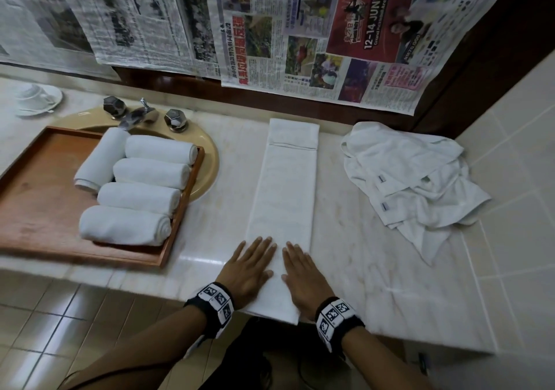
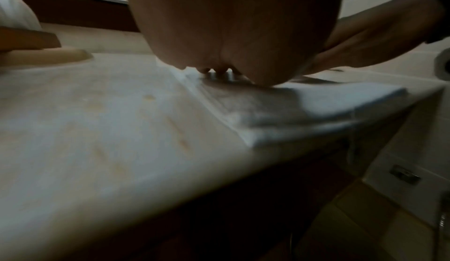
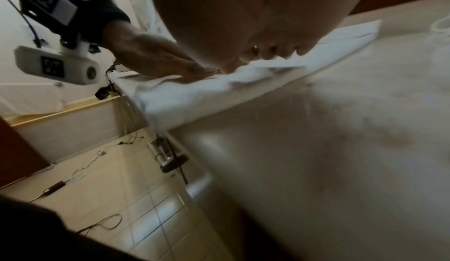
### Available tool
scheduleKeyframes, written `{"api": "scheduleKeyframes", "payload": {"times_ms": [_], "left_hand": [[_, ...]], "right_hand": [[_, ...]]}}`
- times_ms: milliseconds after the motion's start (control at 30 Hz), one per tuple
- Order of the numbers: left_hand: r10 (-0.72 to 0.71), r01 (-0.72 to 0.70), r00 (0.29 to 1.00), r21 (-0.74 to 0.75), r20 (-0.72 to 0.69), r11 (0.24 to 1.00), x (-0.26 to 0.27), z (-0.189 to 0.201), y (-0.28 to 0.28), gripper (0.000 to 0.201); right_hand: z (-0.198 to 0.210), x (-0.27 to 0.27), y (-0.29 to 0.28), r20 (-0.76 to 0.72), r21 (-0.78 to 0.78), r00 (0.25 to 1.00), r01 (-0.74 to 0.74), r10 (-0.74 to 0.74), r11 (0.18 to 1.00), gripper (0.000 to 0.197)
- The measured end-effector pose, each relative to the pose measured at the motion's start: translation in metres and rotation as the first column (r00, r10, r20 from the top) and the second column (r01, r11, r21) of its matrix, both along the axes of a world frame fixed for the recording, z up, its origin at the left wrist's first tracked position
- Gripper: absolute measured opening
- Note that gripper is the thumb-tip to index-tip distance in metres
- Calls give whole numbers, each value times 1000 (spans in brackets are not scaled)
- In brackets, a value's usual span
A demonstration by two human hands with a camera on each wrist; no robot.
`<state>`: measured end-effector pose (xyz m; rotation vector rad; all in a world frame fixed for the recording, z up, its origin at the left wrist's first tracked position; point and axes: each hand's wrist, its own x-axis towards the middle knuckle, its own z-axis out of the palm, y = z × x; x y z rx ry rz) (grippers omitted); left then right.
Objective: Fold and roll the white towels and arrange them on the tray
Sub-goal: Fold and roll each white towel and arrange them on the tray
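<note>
Five rolled towels [image 1: 132, 200] fill tray [image 1: 36, 209] w/ unfolded pile [image 1: 420, 179] right.

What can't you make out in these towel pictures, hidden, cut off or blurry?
- Crumpled pile, head view: how many towels, since the folds overlap.
- Wooden tray, head view: left side cut off by the edge.
- Left hand, left wrist view: palm hides most of the fingers.
- Folded towel, right wrist view: blurred; right hand covers its middle.
</note>
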<state>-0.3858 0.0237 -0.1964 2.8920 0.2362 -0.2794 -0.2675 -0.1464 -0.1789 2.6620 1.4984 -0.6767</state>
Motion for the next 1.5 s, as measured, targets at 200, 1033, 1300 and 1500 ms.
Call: {"api": "scheduleKeyframes", "payload": {"times_ms": [200, 1033, 1300, 1500], "left_hand": [[108, -107, 994, 33, -19, 994, -21, -1, 10, 63], [-119, 156, 965, -145, 232, 977, -86, 10, -9, 42], [30, 10, 992, -299, 126, 954, -78, 31, 1, 22], [220, -176, 974, -426, 55, 887, -63, 30, 3, 20]], "right_hand": [[7, 2, -19, 16, -75, 1000, 9, -7, 997, 75], [9, -67, -61, 22, 248, 995, -99, 97, 964, 59], [2, -53, -63, -100, 387, 995, 65, -28, 920, 10], [20, -38, -54, -323, 417, 926, 325, -196, 849, 16]]}}
